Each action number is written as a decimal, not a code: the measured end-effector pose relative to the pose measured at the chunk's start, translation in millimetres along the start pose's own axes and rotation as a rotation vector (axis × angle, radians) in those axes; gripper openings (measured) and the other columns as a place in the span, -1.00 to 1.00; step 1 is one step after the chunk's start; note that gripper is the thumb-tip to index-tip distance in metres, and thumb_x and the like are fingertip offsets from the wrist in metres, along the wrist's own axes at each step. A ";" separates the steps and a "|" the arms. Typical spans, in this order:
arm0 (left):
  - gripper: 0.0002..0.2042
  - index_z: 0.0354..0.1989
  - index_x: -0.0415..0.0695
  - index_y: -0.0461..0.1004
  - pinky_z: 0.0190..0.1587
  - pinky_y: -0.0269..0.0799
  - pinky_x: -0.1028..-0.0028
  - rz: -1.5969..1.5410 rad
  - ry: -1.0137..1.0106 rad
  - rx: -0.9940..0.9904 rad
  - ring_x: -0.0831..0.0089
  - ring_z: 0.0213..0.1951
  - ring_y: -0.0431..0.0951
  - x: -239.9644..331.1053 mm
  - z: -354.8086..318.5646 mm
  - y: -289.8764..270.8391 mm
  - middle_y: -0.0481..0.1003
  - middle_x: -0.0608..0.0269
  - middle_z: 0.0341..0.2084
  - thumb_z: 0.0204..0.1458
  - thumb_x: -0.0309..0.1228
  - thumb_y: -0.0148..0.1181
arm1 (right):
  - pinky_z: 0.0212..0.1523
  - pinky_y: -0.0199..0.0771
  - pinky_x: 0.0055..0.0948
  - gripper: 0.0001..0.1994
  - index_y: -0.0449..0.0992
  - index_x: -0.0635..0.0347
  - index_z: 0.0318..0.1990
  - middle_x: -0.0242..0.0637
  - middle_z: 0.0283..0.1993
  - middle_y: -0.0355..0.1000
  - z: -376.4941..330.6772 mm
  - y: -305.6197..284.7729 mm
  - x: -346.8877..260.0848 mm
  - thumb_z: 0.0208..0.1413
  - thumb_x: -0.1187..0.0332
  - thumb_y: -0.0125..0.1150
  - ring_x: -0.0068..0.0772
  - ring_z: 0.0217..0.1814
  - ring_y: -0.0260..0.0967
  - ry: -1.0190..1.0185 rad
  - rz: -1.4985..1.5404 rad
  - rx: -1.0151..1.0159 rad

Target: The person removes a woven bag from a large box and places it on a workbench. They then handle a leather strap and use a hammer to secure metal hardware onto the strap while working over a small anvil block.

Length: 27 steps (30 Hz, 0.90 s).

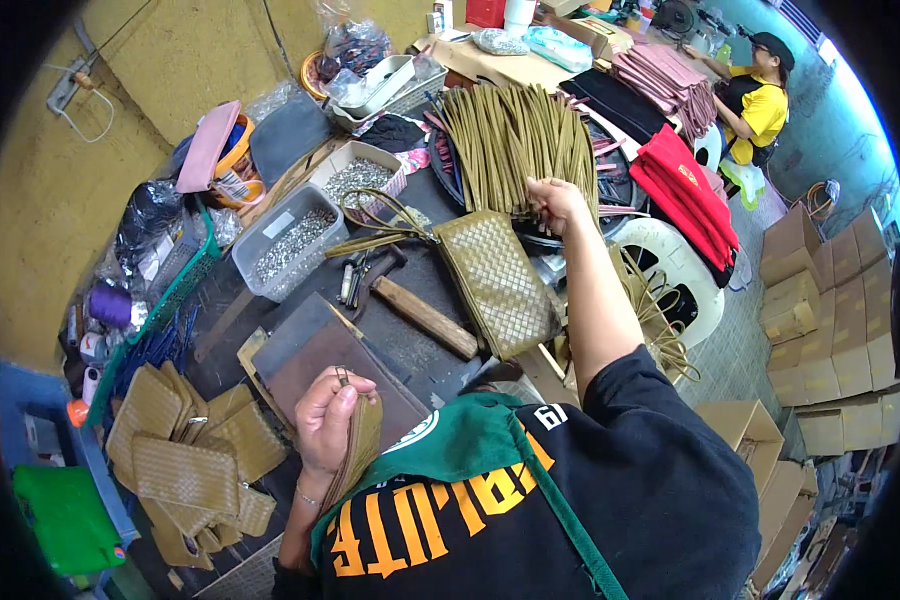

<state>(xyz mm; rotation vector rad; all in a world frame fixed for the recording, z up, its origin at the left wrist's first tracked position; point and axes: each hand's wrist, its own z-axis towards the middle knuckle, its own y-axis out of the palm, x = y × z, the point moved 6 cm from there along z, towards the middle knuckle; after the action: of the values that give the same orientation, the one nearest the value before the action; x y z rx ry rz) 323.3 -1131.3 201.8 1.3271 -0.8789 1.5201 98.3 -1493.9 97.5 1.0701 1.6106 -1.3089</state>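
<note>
My left hand (328,420) is closed, low in front of my green apron. It grips an olive-brown strap (365,440) that hangs down beside the wrist; a small metal piece (344,378) shows at the fingertips. My right arm reaches forward, and its hand (558,204) pinches the near ends of a thick bundle of olive straps (510,135). How many straps are between those fingers is hidden. Just below lies a woven olive pouch (495,280) with a looped wrist strap (380,225). A hammer (425,315) with a wooden handle rests beside the pouch.
Two tubs of metal fittings (295,240) stand left of the pouch. Woven olive pieces (185,460) are heaped at lower left. Dark boards (320,350) lie near my left hand. Red folded cloth (685,190) covers a white stool (670,260). A co-worker (760,110) is at far right.
</note>
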 end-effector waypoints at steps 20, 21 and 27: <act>-0.82 -0.36 -0.30 0.35 -0.50 0.31 0.63 -0.071 -0.197 0.050 0.59 -0.59 0.35 -2.0 -3.6 10.4 0.35 0.27 -0.65 0.04 -0.42 -0.13 | -0.51 0.13 -0.73 -0.85 0.41 0.24 -0.41 -0.40 -0.46 0.37 -238.5 124.1 -111.0 -0.03 0.34 0.04 -0.71 -0.56 0.15 0.014 0.790 -0.854; -0.82 -0.36 -0.30 0.35 -0.50 0.31 0.63 -0.072 -0.198 0.041 0.59 -0.59 0.35 -2.4 -4.4 9.9 0.35 0.27 -0.65 0.04 -0.42 -0.13 | -0.53 0.10 -0.75 -0.84 0.43 0.22 -0.39 -0.44 -0.49 0.38 -225.3 119.1 -114.9 -0.02 0.32 0.04 -0.74 -0.56 0.14 -0.025 0.838 -0.833; -0.83 -0.38 -0.30 0.36 -0.52 0.29 0.70 -0.099 -0.214 0.075 0.67 -0.58 0.35 -1.2 -6.3 6.4 0.33 0.35 -0.64 0.03 -0.43 -0.10 | -0.56 0.21 -0.73 -0.77 0.39 0.24 -0.41 -0.37 -0.53 0.36 -180.7 96.2 -123.9 0.06 0.26 -0.10 -0.64 -0.53 0.28 -0.025 0.897 -0.679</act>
<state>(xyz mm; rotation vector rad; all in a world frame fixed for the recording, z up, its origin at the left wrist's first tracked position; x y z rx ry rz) 315.2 -1127.8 199.9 1.5871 -0.8814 1.3636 218.9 -1321.1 210.9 1.1027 1.1574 -0.1564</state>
